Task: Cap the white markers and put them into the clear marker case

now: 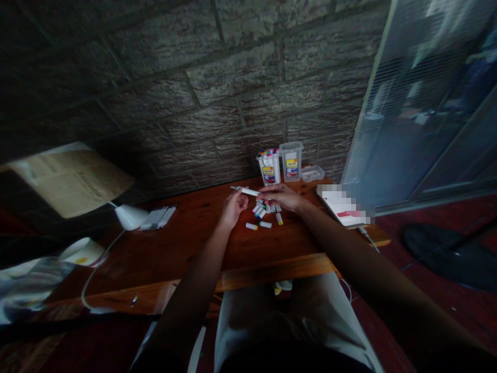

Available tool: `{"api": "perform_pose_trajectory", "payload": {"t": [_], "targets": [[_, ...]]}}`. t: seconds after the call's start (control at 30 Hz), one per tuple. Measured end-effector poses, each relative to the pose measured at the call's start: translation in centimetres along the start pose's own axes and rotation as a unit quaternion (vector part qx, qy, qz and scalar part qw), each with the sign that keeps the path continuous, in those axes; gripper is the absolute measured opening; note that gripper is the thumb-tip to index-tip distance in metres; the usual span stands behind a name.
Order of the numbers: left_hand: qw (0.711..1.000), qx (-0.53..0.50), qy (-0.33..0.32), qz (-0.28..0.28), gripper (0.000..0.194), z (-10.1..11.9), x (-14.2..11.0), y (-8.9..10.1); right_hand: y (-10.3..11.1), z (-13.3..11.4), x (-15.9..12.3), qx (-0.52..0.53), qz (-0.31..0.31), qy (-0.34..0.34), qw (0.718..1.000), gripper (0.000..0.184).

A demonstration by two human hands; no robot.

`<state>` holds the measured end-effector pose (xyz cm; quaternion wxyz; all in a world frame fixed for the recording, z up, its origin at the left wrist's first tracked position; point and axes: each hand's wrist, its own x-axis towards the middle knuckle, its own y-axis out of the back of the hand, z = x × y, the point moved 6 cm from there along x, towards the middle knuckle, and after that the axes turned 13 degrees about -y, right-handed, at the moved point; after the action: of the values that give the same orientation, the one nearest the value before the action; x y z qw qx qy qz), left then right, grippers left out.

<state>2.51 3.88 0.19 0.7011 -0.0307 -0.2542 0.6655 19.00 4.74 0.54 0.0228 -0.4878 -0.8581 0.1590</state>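
A white marker [249,191] is held nearly level above the table, its narrow tip pointing left. My left hand [233,207] is closed on it near the tip, thumb and fingers pinching. At the other end, my right hand [282,197] is closed around the marker's right part, palm turned down. Just under the right hand lies a small pile of white marker caps [259,211] with coloured ends. Closer to me are a few loose caps [265,224]. Off to the left, several white markers [159,217] lie side by side in a row.
Against the stone wall stand a clear box full of markers [268,167], another clear box [291,161] and a low clear lid [312,173]. A blurred-out white object [344,207] lies on the right. A lamp [132,216] and a paper cup [83,252] stand left.
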Motion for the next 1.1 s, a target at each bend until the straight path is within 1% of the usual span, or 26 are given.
{"api": "perform_pose_trajectory", "payload": {"t": [0.2, 0.4, 0.5, 0.7, 0.97, 1.1], "targets": [[1.000, -0.010, 0.011, 0.012, 0.032, 0.2, -0.2, -0.2, 0.0, 0.0, -0.1, -0.010, 0.001, -0.001, 1.000, 0.032], [1.000, 0.004, -0.006, 0.009, 0.034, 0.4, -0.4, -0.5, -0.4, -0.1, -0.3, -0.037, -0.002, 0.005, 0.999, 0.033], [1.000, 0.003, -0.006, 0.006, 0.034, 0.4, -0.4, -0.6, -0.5, -0.2, -0.4, -0.041, 0.002, 0.004, 0.999, 0.034], [1.000, -0.008, -0.002, 0.012, 0.032, 0.5, -0.4, -0.7, -0.5, -0.2, -0.2, -0.044, -0.010, 0.010, 0.999, 0.032], [0.999, -0.036, -0.004, 0.039, 0.038, 0.4, 0.0, 0.0, -0.5, -0.1, 0.0, -0.043, -0.017, 0.014, 0.999, 0.033], [0.997, -0.040, -0.003, 0.064, 0.039, 0.4, 0.1, 0.4, -0.5, -0.4, -0.2, -0.035, -0.011, 0.018, 0.999, 0.034]]}}
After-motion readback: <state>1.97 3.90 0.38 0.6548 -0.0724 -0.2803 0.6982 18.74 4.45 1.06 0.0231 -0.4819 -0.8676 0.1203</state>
